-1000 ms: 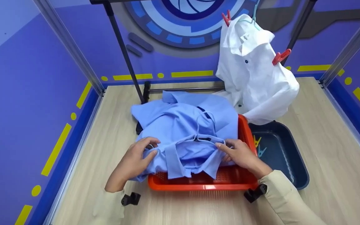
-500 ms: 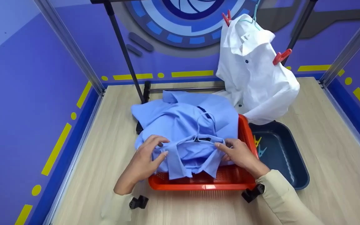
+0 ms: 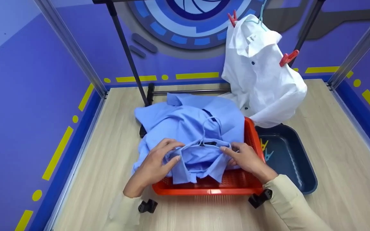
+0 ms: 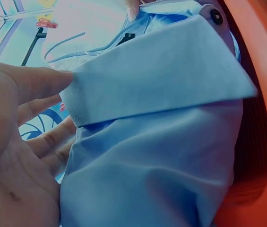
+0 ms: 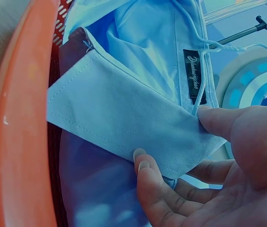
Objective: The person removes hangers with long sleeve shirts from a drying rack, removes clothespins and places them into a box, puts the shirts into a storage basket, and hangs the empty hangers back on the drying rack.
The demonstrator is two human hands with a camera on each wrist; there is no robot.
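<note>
A light blue shirt (image 3: 181, 120) lies heaped over a red basket (image 3: 210, 192), its collar (image 3: 179, 170) turned toward me. Out of the neck rises the hook of a pale blue hanger (image 3: 203, 128). My left hand (image 3: 155, 163) pinches the collar's left side, thumb at the folded edge and fingers behind it in the left wrist view. On the other side my right hand (image 3: 246, 158) grips the collar between thumb and fingers. The right wrist view shows a black label (image 5: 194, 76) inside the neck, close to that thumb. The hanger's arms are hidden inside the shirt.
Right of the basket stands a dark blue tub (image 3: 303, 160) with a yellow clothespin (image 3: 263, 145) and a blue clothespin (image 3: 268, 155). Behind it a white shirt (image 3: 262, 80) hangs with red clothespins (image 3: 289, 58). A black rack post (image 3: 125, 48) rises at back left.
My left hand has slid right along the shirt's shoulder to the collar, and cloth has dropped back at its left. The right hand stays almost still at the collar.
</note>
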